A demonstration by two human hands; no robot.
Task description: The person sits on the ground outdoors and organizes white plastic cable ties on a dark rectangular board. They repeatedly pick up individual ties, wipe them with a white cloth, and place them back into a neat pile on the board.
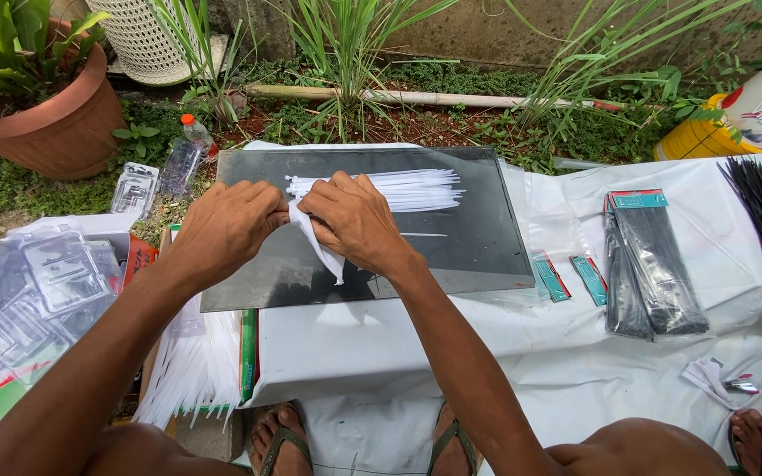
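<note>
White plastic cable ties [399, 189] lie in a bundle on a dark glass sheet [478, 238], which rests on the surface [575, 353] covered with white cloth. The left hand [227, 225] and the right hand [354, 220] meet at the bundle's left end. Both are closed around a white strip [319, 247] that wraps this end; its loose tail hangs down toward the person. I think the strip can slip from the fingers if the pull is uneven, and then the ties may spread over the smooth glass. Packs of black ties [654, 264] lie well apart on the right, more loose white ties [191, 366] lie below the left arm, and clear plastic trays [37, 291] are on the far left.
</note>
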